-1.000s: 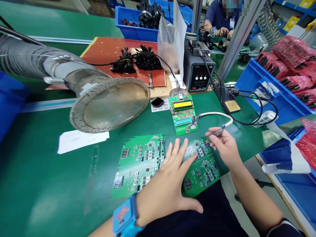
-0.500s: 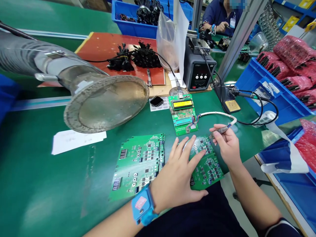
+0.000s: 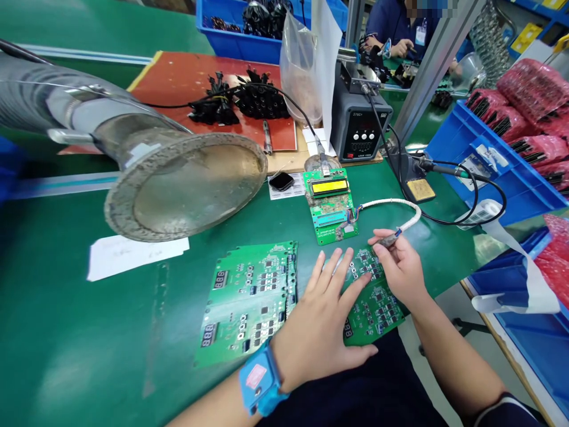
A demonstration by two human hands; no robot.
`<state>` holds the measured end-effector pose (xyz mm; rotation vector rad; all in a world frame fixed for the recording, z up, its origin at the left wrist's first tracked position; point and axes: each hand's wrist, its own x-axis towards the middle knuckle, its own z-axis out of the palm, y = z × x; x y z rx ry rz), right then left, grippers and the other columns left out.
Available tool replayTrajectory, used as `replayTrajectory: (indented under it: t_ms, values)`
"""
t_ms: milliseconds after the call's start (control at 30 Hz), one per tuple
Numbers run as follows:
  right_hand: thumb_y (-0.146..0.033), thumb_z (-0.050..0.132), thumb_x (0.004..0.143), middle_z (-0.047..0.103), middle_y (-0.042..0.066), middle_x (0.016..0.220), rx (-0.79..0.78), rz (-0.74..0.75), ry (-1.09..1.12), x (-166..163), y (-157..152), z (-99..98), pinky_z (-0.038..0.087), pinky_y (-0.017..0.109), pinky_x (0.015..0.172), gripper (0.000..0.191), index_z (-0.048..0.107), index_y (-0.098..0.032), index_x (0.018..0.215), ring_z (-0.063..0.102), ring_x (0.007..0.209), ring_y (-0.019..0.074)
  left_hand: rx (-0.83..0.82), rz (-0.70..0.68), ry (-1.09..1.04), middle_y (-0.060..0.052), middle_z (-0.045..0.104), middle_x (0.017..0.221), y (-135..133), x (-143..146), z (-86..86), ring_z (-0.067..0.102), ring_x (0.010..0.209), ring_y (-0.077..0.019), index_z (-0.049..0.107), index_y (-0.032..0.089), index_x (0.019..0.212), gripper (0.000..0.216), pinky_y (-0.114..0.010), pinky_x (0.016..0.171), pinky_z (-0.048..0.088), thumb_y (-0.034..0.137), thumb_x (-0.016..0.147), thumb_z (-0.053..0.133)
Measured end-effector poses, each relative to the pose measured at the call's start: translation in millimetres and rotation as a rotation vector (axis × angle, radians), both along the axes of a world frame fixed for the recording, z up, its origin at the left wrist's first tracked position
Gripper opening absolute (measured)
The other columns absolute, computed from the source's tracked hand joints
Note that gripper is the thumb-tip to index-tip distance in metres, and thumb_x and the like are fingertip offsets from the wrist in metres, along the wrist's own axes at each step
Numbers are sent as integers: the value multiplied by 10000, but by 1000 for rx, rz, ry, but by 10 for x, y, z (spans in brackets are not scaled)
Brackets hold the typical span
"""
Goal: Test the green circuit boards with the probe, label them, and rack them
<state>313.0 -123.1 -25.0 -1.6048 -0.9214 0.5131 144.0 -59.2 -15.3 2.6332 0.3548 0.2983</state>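
My left hand point(image 3: 322, 317), fingers spread, lies flat over a green circuit board panel point(image 3: 377, 305) at the table's front edge. In my right hand point(image 3: 400, 267) is a wired probe point(image 3: 389, 239), pinched between thumb and fingers, with its tip at the panel's upper edge; whether the tip touches is hard to tell. A white sleeved cable point(image 3: 391, 201) runs from the probe to a small programmer board point(image 3: 329, 204) with a lit yellow display and a blue socket. Left of my hand lies a stack of similar circuit board panels point(image 3: 249, 302).
A fume extraction hood point(image 3: 191, 184) hangs over the table's left. Behind stand a soldering station point(image 3: 362, 130) and an iron in its holder. Blue bins point(image 3: 498, 160) with pink-wrapped parts flank the right side. A smartwatch point(image 3: 281, 181) lies mid-table. A co-worker point(image 3: 395, 29) sits opposite.
My right hand with the probe has moved slightly left and down, bringing the tip over the panel's top edge. The white cable now bends in a rounder curve. My left hand stays on the panel.
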Motion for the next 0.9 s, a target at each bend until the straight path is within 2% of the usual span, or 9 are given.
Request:
replayTrajectory:
  t_ms: [267,500,700,900]
  values:
    - [-261,560,856,683,52,935,-42,25,-110,15,1,-21,515,296,703,216,616,-225,1061,641,806,174,-20,7,-21,-195,224,1525,-6,11,-25,174,1386,-441,459,161,1331,912,-663,1100,135,542,558,757]
    - [-246,567,841,692,49,892,-59,-16,-185,8,15,-35,521,292,653,171,623,-224,1001,644,736,167,-3,6,-9,-205,255,1510,-2,12,-23,188,1387,-429,470,160,1313,892,-658,1099,146,538,555,748]
    - [-261,559,858,692,59,942,-41,24,-166,26,-12,-24,522,298,723,183,615,-222,1028,654,822,178,-3,12,-13,-221,268,1501,-5,18,-29,194,1388,-419,425,126,1338,950,-648,1107,149,552,552,745]
    - [-259,539,873,684,70,960,-54,41,-150,35,-21,-36,523,296,739,176,589,-202,1032,653,843,173,3,12,-50,-232,290,1486,-6,15,-44,212,1379,-430,500,116,1235,848,-658,1100,163,565,557,742]
